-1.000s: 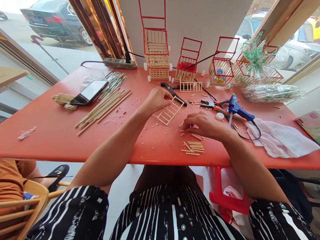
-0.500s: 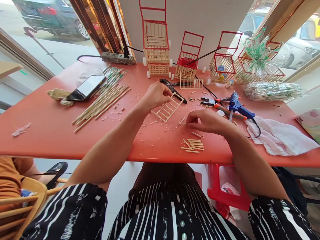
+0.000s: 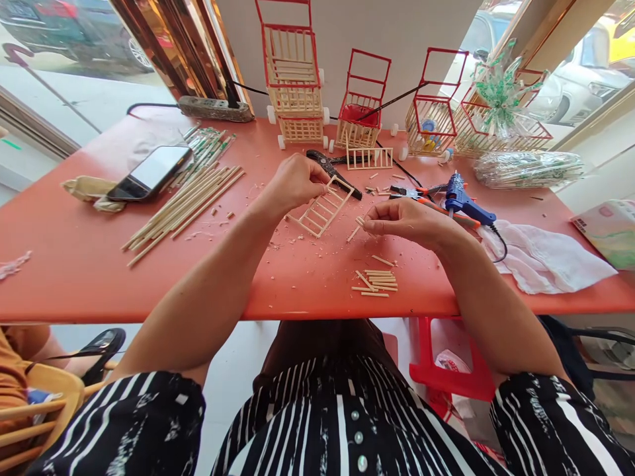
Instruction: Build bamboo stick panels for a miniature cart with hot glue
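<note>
My left hand (image 3: 301,180) pinches the top left corner of a small ladder-like frame of thin wooden sticks (image 3: 336,213), which is tilted over the table. Just to its right, my right hand (image 3: 404,219) has thumb and forefinger closed on a short wooden stick (image 3: 360,221). Another short stick (image 3: 353,233) shows just below those fingertips. Nearer the table edge lies a small pile of cut sticks (image 3: 381,280), with one loose stick (image 3: 383,260) above it. Behind the held frame rests a black-handled tool (image 3: 347,182), partly hidden.
Long sticks (image 3: 188,211) and a phone (image 3: 151,172) lie left. A second ladder-like frame (image 3: 370,158) lies behind. To the right are pliers (image 3: 466,220), a blue glue gun (image 3: 466,201) and a white cloth (image 3: 550,258). Miniature stick carts (image 3: 297,86) line the back.
My right hand has risen slightly from the table, and a short stick now shows between its fingertips. The left hand still holds the frame. The whole view has shifted a little.
</note>
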Demonstrator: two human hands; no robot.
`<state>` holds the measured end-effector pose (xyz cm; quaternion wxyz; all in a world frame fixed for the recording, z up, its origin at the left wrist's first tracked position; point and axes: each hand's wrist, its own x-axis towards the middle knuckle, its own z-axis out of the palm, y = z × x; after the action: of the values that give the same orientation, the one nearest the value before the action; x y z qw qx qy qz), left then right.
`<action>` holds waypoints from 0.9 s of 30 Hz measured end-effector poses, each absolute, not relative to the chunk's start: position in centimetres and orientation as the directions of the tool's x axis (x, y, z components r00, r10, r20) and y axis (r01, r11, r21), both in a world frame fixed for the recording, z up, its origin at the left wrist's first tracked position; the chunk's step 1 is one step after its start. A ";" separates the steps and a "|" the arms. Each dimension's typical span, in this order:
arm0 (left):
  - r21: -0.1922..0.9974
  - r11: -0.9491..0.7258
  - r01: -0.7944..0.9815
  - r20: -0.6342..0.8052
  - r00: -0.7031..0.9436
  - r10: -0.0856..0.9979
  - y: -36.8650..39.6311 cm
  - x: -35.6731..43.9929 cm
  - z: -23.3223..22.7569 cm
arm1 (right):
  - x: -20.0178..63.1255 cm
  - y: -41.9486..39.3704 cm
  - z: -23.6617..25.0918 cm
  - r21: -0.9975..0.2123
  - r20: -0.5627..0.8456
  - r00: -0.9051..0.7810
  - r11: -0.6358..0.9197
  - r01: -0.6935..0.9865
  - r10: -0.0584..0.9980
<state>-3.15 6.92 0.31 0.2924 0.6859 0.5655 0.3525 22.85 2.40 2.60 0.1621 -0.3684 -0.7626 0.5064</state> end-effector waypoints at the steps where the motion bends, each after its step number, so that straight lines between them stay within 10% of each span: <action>1: 0.787 -0.194 0.586 0.149 0.125 0.981 6.9 -3.2 0.4 | 22.9 2.4 2.5 -0.891 -0.128 -0.671 0.213 0.402 0.730; 17: 0.714 -0.213 0.667 0.138 0.164 0.977 6.6 -3.2 0.7 | 23.7 3.0 2.8 -0.549 -0.075 -0.564 0.438 0.712 0.823; 27: 0.678 -0.235 0.697 0.161 0.171 0.972 6.3 -2.8 1.1 | 23.2 -0.4 5.9 -0.451 -0.240 -0.708 0.570 0.687 0.664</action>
<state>-2.82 6.31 1.07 0.2340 0.7287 0.5725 0.2940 23.20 -0.44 5.87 -0.0216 -0.3814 -0.8856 0.2641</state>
